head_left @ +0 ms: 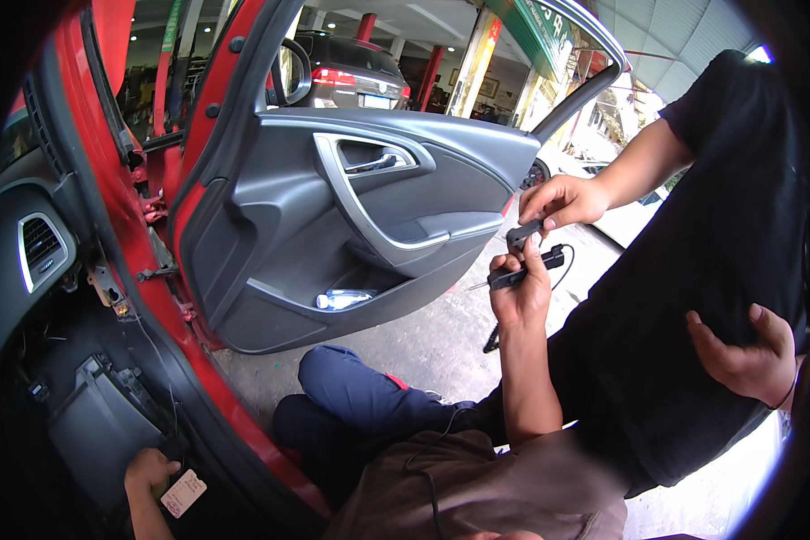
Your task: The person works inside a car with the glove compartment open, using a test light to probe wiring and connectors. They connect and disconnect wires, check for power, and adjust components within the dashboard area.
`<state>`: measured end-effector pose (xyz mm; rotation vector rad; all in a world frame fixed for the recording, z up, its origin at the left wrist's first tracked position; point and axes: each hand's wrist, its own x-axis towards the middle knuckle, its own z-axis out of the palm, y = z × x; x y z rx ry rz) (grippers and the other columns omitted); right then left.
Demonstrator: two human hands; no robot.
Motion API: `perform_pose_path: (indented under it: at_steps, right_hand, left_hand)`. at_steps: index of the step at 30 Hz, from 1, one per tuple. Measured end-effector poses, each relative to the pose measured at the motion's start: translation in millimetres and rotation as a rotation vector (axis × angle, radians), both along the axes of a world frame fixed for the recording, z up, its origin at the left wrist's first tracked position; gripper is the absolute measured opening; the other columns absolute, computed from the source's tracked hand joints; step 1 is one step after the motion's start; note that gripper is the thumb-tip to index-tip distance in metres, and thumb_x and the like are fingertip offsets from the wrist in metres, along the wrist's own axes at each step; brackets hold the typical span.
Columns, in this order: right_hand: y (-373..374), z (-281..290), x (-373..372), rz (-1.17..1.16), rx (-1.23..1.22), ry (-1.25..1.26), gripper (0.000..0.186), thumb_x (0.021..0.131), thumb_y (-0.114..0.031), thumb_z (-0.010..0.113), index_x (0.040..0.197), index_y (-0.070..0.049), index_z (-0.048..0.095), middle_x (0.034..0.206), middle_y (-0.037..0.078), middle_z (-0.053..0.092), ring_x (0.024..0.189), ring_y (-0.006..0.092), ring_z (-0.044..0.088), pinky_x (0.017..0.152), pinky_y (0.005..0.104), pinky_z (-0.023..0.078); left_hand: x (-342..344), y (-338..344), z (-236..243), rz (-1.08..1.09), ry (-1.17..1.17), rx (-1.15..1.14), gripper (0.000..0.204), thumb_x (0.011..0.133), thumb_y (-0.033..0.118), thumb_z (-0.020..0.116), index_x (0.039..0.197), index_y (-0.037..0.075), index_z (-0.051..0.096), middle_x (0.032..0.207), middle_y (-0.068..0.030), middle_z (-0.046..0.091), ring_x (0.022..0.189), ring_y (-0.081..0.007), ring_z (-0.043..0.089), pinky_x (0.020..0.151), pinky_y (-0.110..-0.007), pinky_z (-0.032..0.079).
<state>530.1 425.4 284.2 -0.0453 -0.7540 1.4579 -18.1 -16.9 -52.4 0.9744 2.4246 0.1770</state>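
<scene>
My right hand (520, 292) is closed around a black probe tester (540, 267) with a thin metal tip pointing left and a cable looping off its right end. Just above it, another person's hand (567, 200) pinches a small black piece (524, 236); my raised thumb is against or very near this piece. Low in the dark footwell, my left hand (151, 472) curls its fingers on something I cannot make out. Beside its fingertips is a pale printed tag (184, 493). A grey trim panel (99, 432) stands just beyond that hand.
The red car's door (369, 198) stands wide, a plastic bottle (344, 299) in its pocket. Loose wires hang by the sill (229, 405). A person in black (693, 297) stands close on the right, their other hand (747, 355) against their clothing. A dark car (355, 76) is parked beyond.
</scene>
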Motion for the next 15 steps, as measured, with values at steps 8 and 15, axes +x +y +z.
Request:
perform_pose_path:
  at_steps: [8,15]
  right_hand:
    - [-51.6,-81.3,-80.0,-0.131,0.162,-0.518,0.021,0.098,-0.009,0.080,0.109,0.001,0.066,0.093,0.009,0.068,0.066,0.0169,0.061,0.072,0.0369,0.057]
    - [-137.5,-137.0,-195.9,0.562,0.378,-1.088,0.017,0.094,0.001,0.083,0.103,0.001,0.068,0.084,0.005,0.072,0.070,0.0100,0.066,0.064,0.0254,0.055]
  left_hand:
    - [79.1,43.6,79.6,0.026,-0.002,0.656,0.030,0.088,0.022,0.085,0.105,0.001,0.073,0.097,-0.0195,0.077,0.090,-0.0387,0.075,0.083,-0.046,0.058]
    - [136.4,64.4,124.1,-0.092,-0.755,1.099,0.035,0.109,0.022,0.066,0.138,0.002,0.066,0.120,-0.0076,0.076,0.102,-0.0138,0.069,0.090,-0.031,0.056]
